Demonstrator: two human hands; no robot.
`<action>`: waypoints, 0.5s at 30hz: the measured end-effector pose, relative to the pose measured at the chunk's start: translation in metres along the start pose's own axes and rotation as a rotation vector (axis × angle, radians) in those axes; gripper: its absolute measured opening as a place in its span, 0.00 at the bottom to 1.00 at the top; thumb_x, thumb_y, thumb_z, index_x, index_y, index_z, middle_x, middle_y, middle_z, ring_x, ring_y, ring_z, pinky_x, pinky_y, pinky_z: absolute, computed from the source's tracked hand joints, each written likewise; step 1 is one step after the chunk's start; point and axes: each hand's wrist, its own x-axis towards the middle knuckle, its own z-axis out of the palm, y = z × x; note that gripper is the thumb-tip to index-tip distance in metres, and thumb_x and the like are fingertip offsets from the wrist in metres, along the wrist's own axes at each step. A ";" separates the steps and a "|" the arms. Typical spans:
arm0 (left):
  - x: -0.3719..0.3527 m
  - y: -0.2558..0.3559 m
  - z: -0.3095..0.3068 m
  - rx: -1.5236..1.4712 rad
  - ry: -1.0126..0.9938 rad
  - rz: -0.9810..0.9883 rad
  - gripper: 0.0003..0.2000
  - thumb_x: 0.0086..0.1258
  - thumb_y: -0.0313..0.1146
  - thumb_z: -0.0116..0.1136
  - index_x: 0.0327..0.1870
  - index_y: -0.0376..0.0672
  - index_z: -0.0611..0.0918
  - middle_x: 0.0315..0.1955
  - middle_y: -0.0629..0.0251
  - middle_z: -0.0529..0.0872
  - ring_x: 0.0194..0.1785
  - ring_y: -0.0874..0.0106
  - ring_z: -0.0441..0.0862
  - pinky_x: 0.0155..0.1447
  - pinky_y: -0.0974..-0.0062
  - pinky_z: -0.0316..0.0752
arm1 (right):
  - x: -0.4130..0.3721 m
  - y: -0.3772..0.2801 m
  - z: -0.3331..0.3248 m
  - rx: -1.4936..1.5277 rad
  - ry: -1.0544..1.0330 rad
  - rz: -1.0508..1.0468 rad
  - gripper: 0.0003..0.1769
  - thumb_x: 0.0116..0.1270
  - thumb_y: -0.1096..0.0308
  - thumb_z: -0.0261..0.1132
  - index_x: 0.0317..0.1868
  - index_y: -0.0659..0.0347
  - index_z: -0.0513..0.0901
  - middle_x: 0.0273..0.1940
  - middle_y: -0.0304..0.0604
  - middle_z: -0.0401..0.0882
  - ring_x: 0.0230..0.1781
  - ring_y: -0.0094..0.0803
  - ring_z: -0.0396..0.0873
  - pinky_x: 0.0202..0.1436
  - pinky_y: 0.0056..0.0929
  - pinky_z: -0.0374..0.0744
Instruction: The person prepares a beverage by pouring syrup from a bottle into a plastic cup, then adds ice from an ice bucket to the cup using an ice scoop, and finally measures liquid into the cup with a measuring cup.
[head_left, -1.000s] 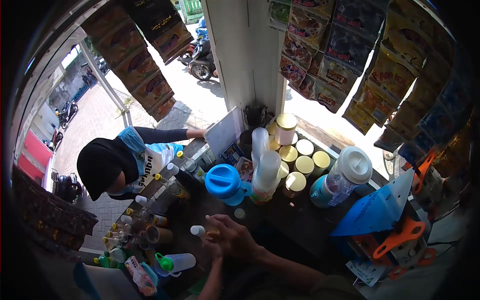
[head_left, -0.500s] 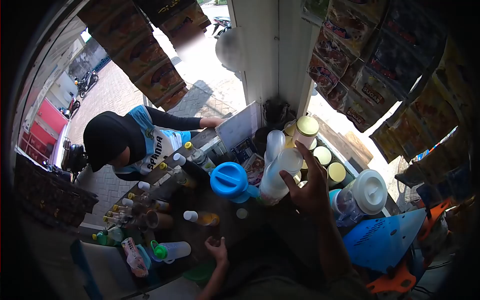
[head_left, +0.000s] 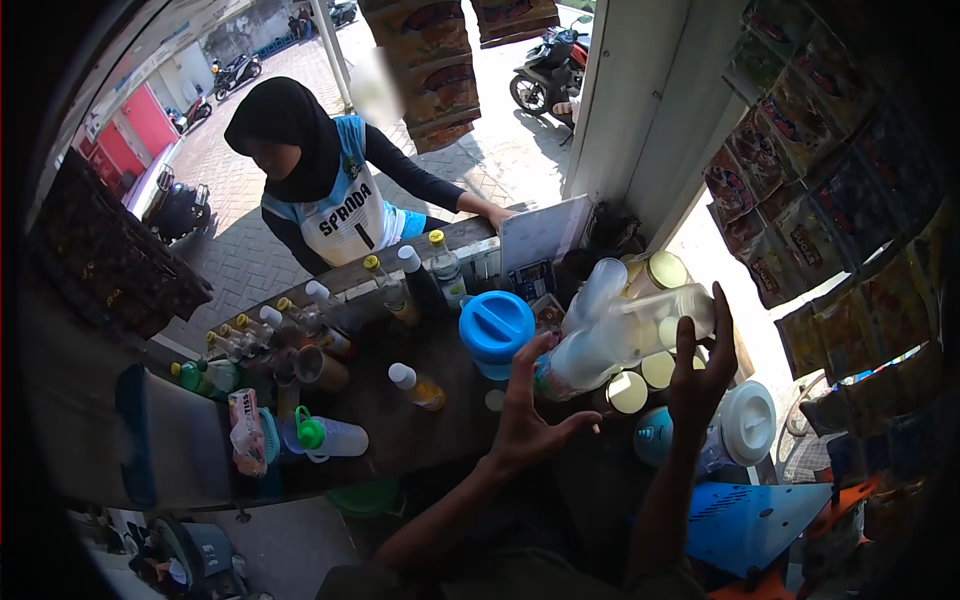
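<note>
While cup stack [head_left: 645, 328] slants up from left to right, right hand [head_left: 697, 392] clamps top; left hand [head_left: 522, 432], spread, nears base.

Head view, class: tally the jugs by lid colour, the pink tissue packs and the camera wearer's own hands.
Blue-lidded jug: 1
White-lidded jug: 1
Pink tissue pack: 1
Wearer's hands, left hand and right hand: 2
Total: 5
</note>
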 end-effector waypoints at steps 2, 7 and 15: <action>0.020 0.012 0.019 -0.197 -0.011 0.087 0.59 0.44 0.46 0.81 0.74 0.42 0.50 0.71 0.54 0.58 0.73 0.59 0.60 0.73 0.55 0.57 | 0.001 -0.011 -0.014 0.150 0.255 -0.032 0.27 0.75 0.60 0.53 0.70 0.63 0.63 0.63 0.54 0.70 0.56 0.42 0.75 0.57 0.35 0.74; -0.001 0.059 0.008 -0.728 -0.015 0.255 0.59 0.48 0.50 0.77 0.74 0.38 0.47 0.70 0.51 0.57 0.73 0.60 0.58 0.75 0.59 0.54 | -0.083 -0.040 -0.021 0.826 0.024 0.434 0.32 0.74 0.58 0.45 0.72 0.68 0.56 0.66 0.58 0.63 0.65 0.50 0.67 0.67 0.42 0.68; -0.146 0.050 -0.147 -0.213 -0.295 -0.525 0.36 0.64 0.41 0.65 0.67 0.33 0.61 0.56 0.53 0.75 0.59 0.63 0.74 0.64 0.68 0.68 | -0.157 -0.094 0.014 0.902 -1.046 1.014 0.35 0.64 0.63 0.66 0.68 0.63 0.63 0.62 0.53 0.67 0.62 0.40 0.71 0.66 0.36 0.69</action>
